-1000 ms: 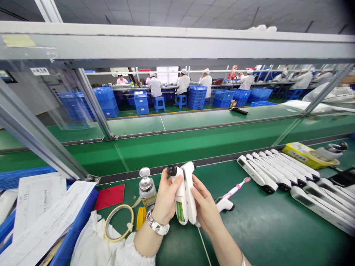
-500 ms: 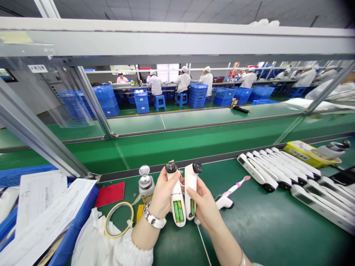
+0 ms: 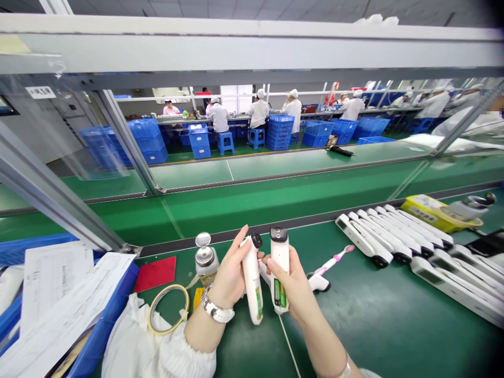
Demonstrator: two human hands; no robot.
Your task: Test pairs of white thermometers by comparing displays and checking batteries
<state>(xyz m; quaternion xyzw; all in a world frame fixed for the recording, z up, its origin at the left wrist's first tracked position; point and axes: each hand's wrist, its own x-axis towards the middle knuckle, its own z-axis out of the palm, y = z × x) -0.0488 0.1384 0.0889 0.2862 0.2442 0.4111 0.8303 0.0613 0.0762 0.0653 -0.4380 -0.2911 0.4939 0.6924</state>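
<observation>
Grip [image 3: 294,283] along device [image 3: 280,261], black end [image 3: 279,235] away

Held devices [image 3: 280,262] between bottle [image 3: 207,262] and toothbrush [image 3: 333,261]

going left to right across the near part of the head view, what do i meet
papers → red card → bottle → first white device in the left hand → second white device in the right hand → toothbrush → yellow tray
</observation>
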